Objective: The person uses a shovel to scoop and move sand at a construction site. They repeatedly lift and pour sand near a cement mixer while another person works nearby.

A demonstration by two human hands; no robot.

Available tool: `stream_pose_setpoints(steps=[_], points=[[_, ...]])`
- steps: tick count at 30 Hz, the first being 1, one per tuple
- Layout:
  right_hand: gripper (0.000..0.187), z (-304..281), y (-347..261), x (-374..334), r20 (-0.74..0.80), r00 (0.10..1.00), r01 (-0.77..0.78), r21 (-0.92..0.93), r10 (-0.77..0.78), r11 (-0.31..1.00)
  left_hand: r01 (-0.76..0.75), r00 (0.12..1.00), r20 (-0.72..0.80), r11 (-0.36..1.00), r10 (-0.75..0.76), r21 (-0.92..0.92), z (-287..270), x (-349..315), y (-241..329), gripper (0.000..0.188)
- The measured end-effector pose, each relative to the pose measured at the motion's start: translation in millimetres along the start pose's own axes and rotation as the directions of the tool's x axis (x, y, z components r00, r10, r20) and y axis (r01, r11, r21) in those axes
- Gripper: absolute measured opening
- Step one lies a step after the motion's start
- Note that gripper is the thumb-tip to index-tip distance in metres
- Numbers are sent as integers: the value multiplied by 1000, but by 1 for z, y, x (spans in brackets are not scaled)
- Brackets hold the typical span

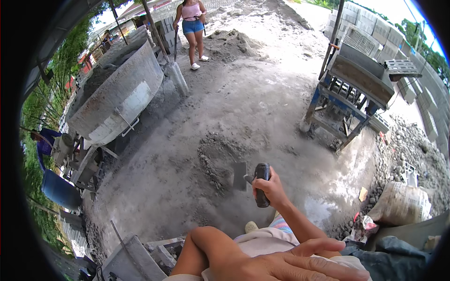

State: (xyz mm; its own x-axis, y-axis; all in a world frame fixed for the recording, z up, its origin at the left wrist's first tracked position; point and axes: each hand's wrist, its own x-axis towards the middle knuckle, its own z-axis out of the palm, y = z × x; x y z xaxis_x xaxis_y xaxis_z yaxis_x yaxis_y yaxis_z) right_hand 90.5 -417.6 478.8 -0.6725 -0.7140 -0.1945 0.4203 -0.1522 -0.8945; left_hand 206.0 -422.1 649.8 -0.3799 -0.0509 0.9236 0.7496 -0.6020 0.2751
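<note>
My right hand point(269, 186) is wrapped round the thick black grip point(262, 199) of what looks like a shovel. Beyond the grip, a short bit of shaft leads to its flat grey blade point(240, 176), low over the dusty ground. A small heap of grey sand point(213, 161) lies just left of the blade. At the bottom edge, very near the camera, my left hand point(300, 267) holds nothing. Its fingers are stretched out and apart, pointing right across my lap.
A big round mixing pan point(119, 105) stands at the left, above a blue drum point(61, 189). At the right are a metal block-making machine point(351, 89), gravel and a filled sack point(400, 203). One person point(191, 28) stands at the back; another point(45, 143) is partly visible at the left.
</note>
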Motion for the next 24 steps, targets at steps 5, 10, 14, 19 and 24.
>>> stream_pose_setpoints(steps=[5,10,14,19,24], points=[[34,10,7,4,-51,999,0,32,2,999,62,998,-58,865,-38,498,-11,4,33,42],[35,5,4,2,-88,996,12,-36,-15,999,67,945,-106,-132,-308,989,-1,19,58,13],[34,14,7,2,-51,998,33,0,-33,999,-165,880,30,-247,-473,955,15,41,55,33],[38,9,44,18,-60,994,85,-152,-95,985,-363,930,344,177,128,915,-9,48,2,2],[35,37,23,-2,16,999,-36,-95,37,995,-416,682,581,418,-444,808,-10,73,27,8]])
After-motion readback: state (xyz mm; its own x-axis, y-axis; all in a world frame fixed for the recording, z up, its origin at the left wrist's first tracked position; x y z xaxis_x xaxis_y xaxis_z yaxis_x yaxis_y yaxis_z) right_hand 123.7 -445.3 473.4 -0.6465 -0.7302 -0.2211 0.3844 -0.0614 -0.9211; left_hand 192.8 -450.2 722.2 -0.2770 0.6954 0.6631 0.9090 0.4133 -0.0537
